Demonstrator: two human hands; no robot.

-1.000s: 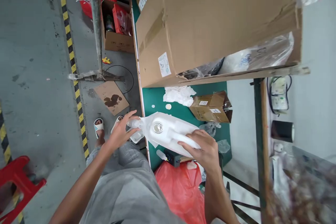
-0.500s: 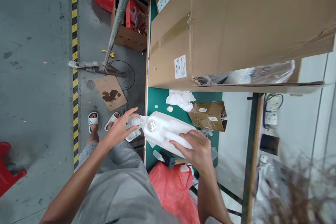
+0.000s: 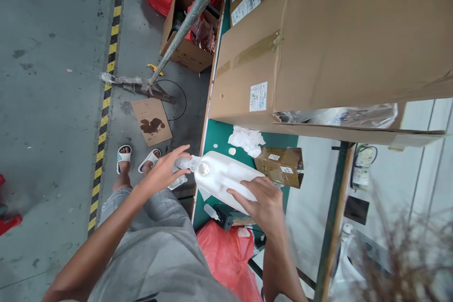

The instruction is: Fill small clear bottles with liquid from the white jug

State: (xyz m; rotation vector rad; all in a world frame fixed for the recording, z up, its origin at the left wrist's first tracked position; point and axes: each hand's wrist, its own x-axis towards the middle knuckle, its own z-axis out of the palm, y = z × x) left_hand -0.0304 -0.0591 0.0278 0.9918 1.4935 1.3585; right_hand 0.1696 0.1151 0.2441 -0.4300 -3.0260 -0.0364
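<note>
A white plastic jug (image 3: 224, 179) with a round silver seal on its mouth lies over the near edge of the green table (image 3: 221, 131). My right hand (image 3: 262, 203) grips the jug's body at its near end. My left hand (image 3: 164, 172) holds a clear plastic wrap (image 3: 184, 163) bunched at the jug's left end, with the fingers closed round it. A small white part shows just below that hand.
A large cardboard box (image 3: 329, 42) covers most of the table. White crumpled cloth (image 3: 246, 139) and a small brown box (image 3: 281, 166) lie behind the jug. A red bag (image 3: 228, 255) sits under the table. The floor has a yellow-black stripe (image 3: 106, 89) and an open carton (image 3: 187, 37).
The view has swung to the left and tilted. Both hands keep their hold on the jug and the wrap, with almost no shift relative to each other.
</note>
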